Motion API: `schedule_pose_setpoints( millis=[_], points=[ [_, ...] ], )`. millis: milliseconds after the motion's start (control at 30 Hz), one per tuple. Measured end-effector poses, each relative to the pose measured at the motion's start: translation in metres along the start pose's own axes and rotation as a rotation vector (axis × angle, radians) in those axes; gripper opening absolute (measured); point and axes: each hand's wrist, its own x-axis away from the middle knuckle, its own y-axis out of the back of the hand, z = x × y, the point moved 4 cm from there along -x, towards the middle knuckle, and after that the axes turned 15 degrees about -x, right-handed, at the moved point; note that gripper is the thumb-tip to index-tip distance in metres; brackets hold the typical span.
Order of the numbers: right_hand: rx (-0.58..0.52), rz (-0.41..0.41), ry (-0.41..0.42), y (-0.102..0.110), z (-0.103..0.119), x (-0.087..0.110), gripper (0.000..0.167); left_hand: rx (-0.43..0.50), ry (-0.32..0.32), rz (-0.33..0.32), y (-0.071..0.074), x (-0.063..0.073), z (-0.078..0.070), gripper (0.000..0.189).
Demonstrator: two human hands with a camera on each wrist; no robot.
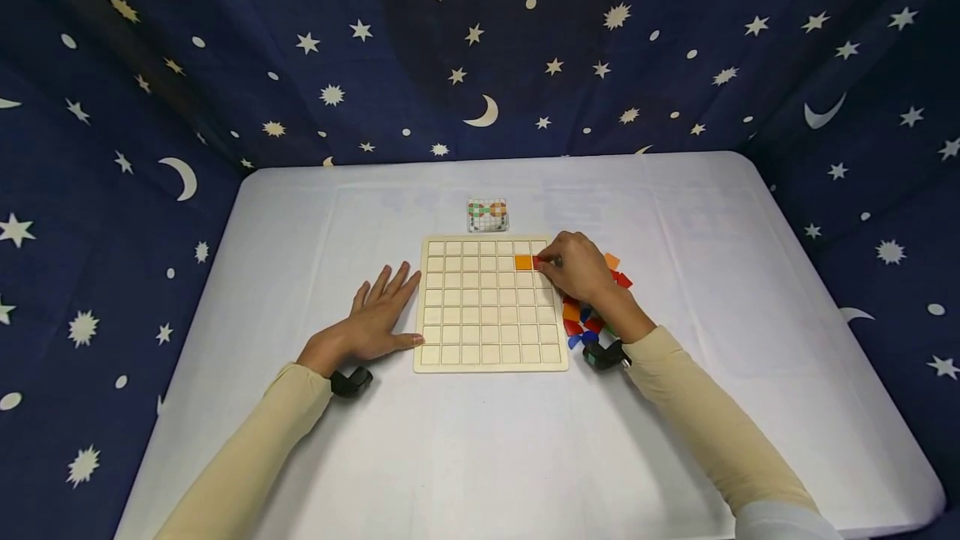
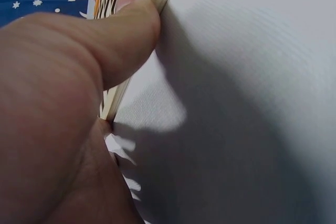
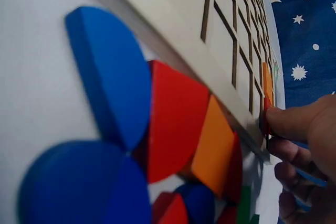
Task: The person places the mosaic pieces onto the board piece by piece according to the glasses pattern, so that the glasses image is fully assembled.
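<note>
At the board's (image 1: pixel 490 315) right-hand column, beside the orange piece (image 1: pixel 522 262), right hand (image 1: pixel 579 267) fingers pinch the red piece (image 1: pixel 536 262), probably light, stiff, best held by edges; left hand (image 1: pixel 378 319) fingers spread.

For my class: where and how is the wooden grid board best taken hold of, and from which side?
Probably by its near edge, coming in low from the near side, thumb above and fingers beneath. The wooden grid board lies flat with a straight edge there, while loose pieces crowd its right edge and the left hand touches its left edge.
</note>
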Motion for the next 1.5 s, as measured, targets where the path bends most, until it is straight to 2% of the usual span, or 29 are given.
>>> schedule_pose_setpoints(
  millis=[200,300,433,533,733,833,933,1067,1200,1333,1500],
  points=[
    [-0.009,0.057,0.089,0.003,0.001,0.006,0.023,0.001,0.002,0.005,-0.002,0.0,0.002,0.102],
    [-0.063,0.087,0.107,0.006,-0.002,0.01,0.028,-0.004,0.006,0.006,-0.003,0.0,0.003,0.102],
    [-0.1,0.082,0.104,0.015,-0.009,0.018,0.028,-0.003,0.003,0.002,-0.002,0.0,0.002,0.102],
    [-0.078,0.109,0.083,0.024,-0.012,0.027,0.023,-0.004,-0.001,0.003,-0.002,-0.001,0.001,0.102],
    [0.033,0.236,0.1,0.032,-0.015,0.048,0.02,-0.002,-0.005,0.006,-0.001,-0.002,0.001,0.102],
    [0.059,0.246,0.115,0.032,-0.015,0.055,0.02,-0.003,-0.001,0.009,-0.001,-0.001,0.0,0.102],
    [0.031,0.255,0.111,0.031,-0.012,0.056,0.017,-0.009,0.004,0.009,-0.001,-0.001,0.0,0.102],
    [-0.12,0.279,0.031,0.033,-0.006,0.046,0.013,-0.014,0.003,0.004,-0.002,-0.001,0.002,0.102],
    [-0.242,0.25,-0.022,0.031,0.004,0.025,0.008,-0.007,0.0,0.001,-0.002,0.001,0.004,0.102],
    [-0.269,0.226,0.011,0.021,0.016,0.001,0.011,0.009,0.003,0.007,-0.003,0.001,0.005,0.102],
    [-0.229,0.228,0.06,0.001,0.026,-0.024,0.012,0.001,0.009,0.015,-0.005,0.0,0.004,0.102]
  ],
)
